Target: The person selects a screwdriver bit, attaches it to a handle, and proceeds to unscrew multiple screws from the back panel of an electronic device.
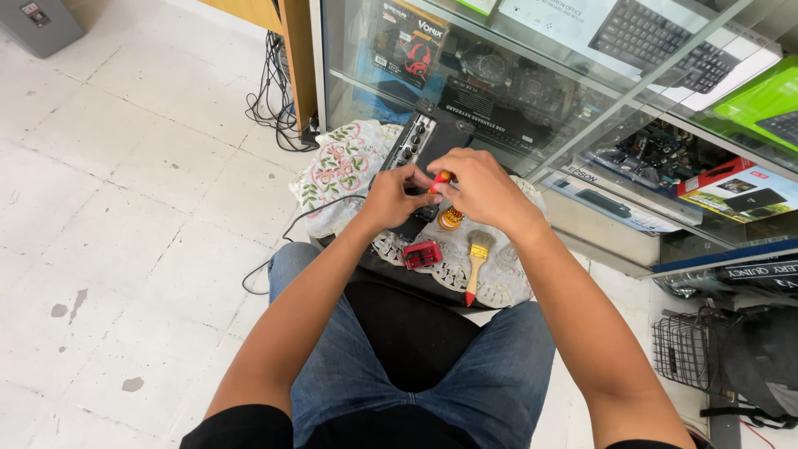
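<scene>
My left hand (395,198) and my right hand (480,187) meet over a black electronic box (432,137) with a row of knobs, which lies on a floral cloth (341,166). Both hands pinch a small screwdriver with a red and yellow handle (441,178), held upright above the box. Just below the hands stands a small orange-labelled pot (451,219). A red box of small parts (422,254) and a paintbrush with a yellow and red handle (476,264) lie on a white lace cloth (507,283).
A glass display case (532,91) with boxed keyboards and computer parts stands right behind the work. Black cables (274,91) trail over the tiled floor at the left. A wire basket (683,349) sits at the lower right. My knees in jeans (499,374) are below.
</scene>
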